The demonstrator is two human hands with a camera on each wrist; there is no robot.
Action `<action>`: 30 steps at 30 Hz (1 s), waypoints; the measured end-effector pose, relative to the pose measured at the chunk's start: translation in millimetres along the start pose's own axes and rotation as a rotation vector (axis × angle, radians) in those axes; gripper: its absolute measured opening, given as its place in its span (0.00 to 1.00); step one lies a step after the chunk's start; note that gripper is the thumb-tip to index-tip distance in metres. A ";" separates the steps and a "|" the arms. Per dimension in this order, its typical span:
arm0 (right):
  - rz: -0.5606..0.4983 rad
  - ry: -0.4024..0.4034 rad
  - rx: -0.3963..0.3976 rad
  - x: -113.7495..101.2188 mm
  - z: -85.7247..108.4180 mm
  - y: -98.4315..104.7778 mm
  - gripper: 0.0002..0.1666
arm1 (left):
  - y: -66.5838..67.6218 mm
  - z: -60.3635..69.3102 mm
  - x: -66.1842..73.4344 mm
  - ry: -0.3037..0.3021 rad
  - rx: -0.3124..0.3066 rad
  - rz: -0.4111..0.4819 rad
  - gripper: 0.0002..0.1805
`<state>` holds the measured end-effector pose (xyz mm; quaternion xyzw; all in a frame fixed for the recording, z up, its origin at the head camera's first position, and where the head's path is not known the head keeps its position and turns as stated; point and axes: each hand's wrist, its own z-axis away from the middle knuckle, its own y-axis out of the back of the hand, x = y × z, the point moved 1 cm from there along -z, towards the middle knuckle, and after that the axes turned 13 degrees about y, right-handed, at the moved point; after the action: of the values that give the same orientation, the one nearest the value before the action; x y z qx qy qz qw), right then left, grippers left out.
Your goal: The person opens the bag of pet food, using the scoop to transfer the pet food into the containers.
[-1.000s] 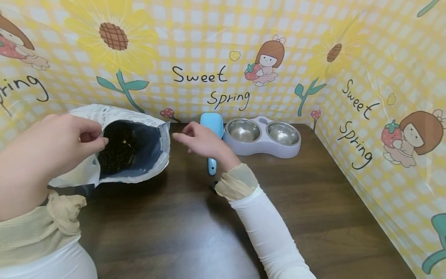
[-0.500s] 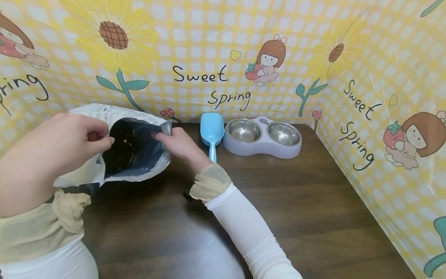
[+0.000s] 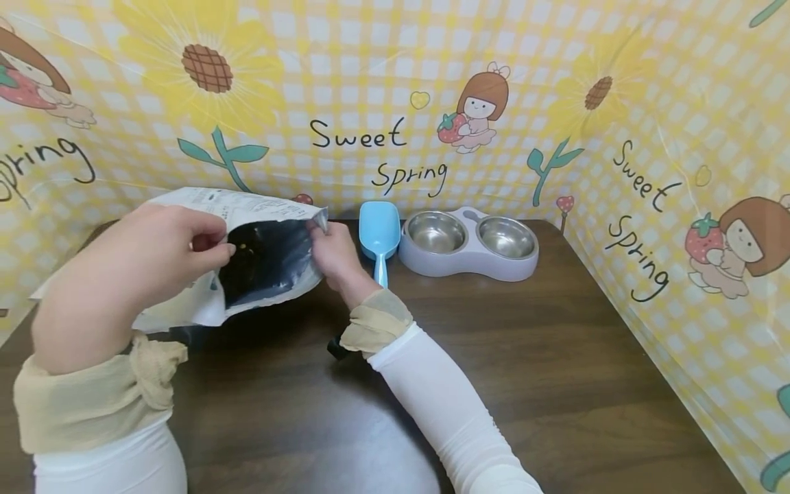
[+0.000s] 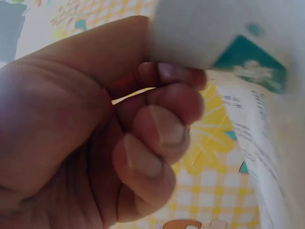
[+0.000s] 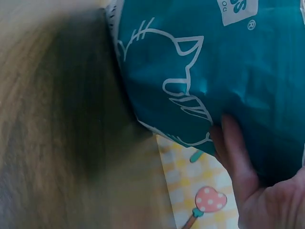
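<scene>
A pet food bag (image 3: 210,201), pale with printed text, is tilted with its mouth towards me in the head view. Its dark inside shows a few light bits, but the contents are mostly in shadow. My left hand (image 3: 148,254) pinches the left side of the rim between thumb and forefinger; the other fingers curl below in the left wrist view. At the right corner of the mouth, my right hand (image 3: 338,255) grips the rim. The right wrist view shows the bag's teal face (image 5: 167,109) with a white cat outline, fingers (image 5: 236,152) lying against it.
A light blue scoop (image 3: 379,230) lies on the dark wooden table (image 3: 543,384), right of the bag. Beside it stands a lavender double bowl (image 3: 467,264) with two steel dishes. Yellow checked cloth (image 3: 370,68) covers the walls behind and to the right.
My right hand has moved left onto the bag's right corner and now grips it. The bag's mouth has shifted right, its pellets now less visible. My left hand has moved right with it.
</scene>
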<state>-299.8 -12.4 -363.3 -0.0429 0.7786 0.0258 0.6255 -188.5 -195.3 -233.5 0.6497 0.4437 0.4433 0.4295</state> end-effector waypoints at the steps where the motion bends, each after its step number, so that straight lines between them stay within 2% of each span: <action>1: 0.001 -0.003 0.015 -0.4 -1.2 3.4 0.22 | -1.4 -1.6 2.7 -0.013 0.008 0.002 0.23; 7: 0.038 0.010 0.105 -3.3 -7.0 18.5 0.22 | -8.2 -10.5 16.3 -0.044 0.041 -0.009 0.21; 11: 0.042 -0.001 0.129 -4.3 -6.2 24.2 0.22 | -9.6 -13.2 18.3 -0.015 0.012 0.004 0.18; 15: 0.000 -0.006 0.084 -5.3 -3.6 23.4 0.23 | -5.4 -12.0 8.8 0.033 -0.050 0.008 0.16; 23: -0.139 -0.024 0.034 -1.5 6.0 0.6 0.25 | 3.2 0.6 -16.8 0.094 0.071 -0.018 0.18; 27: -0.200 -0.019 0.011 2.7 7.1 -10.4 0.26 | 4.8 3.9 -22.7 0.122 0.084 -0.044 0.19; 30: -0.193 -0.018 -0.009 2.7 7.2 -9.6 0.26 | 5.5 4.9 -16.8 0.133 0.061 -0.061 0.20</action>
<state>-292.4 -21.4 -367.4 -0.1204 0.7650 -0.0305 0.6319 -186.4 -213.4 -232.7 0.6177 0.5042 0.4584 0.3925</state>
